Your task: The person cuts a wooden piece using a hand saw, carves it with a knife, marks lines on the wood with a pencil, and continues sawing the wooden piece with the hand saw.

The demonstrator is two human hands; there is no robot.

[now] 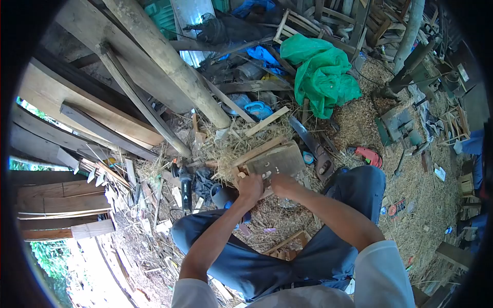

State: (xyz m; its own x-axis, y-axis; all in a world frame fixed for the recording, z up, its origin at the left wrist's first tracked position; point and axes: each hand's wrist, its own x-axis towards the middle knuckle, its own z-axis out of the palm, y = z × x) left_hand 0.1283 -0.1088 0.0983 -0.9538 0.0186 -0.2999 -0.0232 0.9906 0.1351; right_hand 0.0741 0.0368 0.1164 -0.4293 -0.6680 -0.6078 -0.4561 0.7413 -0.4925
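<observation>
My left hand (pixel 250 188) is closed at the near edge of a thick wooden block (pixel 285 160). A small pale bit of wood (pixel 241 175) shows by its fingertips. Beside it, my right hand (pixel 282 185) is curled into a fist over the same edge. Whatever either hand grips is too small or hidden to name. Light chips lie on the block, and a wooden strip (pixel 259 150) runs along its far left side. A handsaw (pixel 312 146) rests just right of the block.
An angle grinder (pixel 185 187) stands left of my knee. To the right lie a red power tool (pixel 368 155) and a metal machine part (pixel 398 126). A green plastic sheet (pixel 326 74) is heaped ahead. A wooden post (pixel 174 61) leans at upper left; shavings cover the ground.
</observation>
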